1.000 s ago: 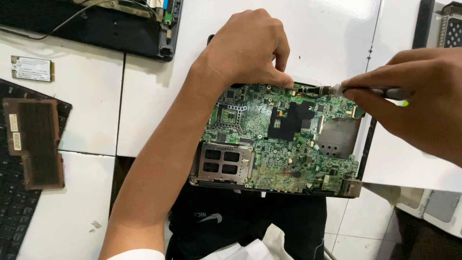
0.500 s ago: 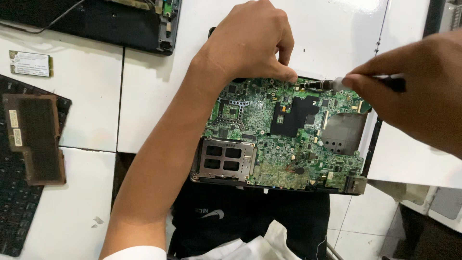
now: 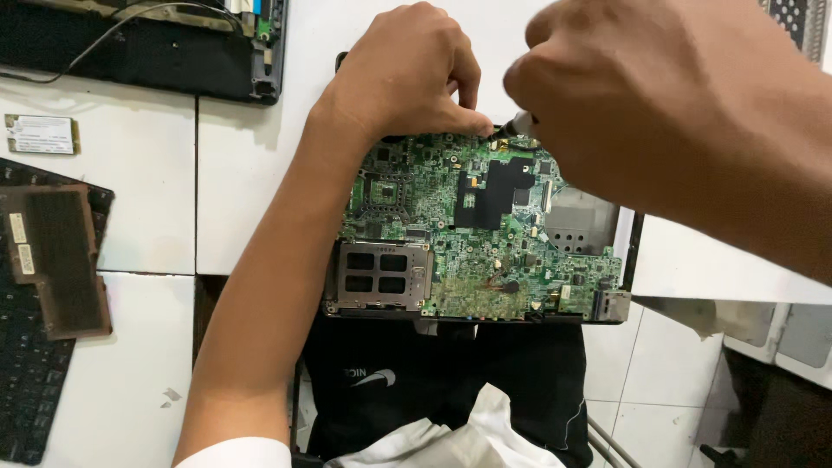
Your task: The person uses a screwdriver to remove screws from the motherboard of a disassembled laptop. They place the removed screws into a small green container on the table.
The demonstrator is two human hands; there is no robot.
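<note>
Green circuit board [image 3: 451, 234] lies under both hands, touching its far edge

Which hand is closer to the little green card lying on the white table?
The left hand. It rests on the far edge of the green circuit board, nearer the small green card at far left. The right hand is further right.

Green laptop motherboard [image 3: 451, 234], flat, component side up, seated in a black chassis at the white table's near edge, silver card slot at its near left corner, black patch near centre, small tool tip [image 3: 518, 124] at its far edge, mostly hidden.
</note>
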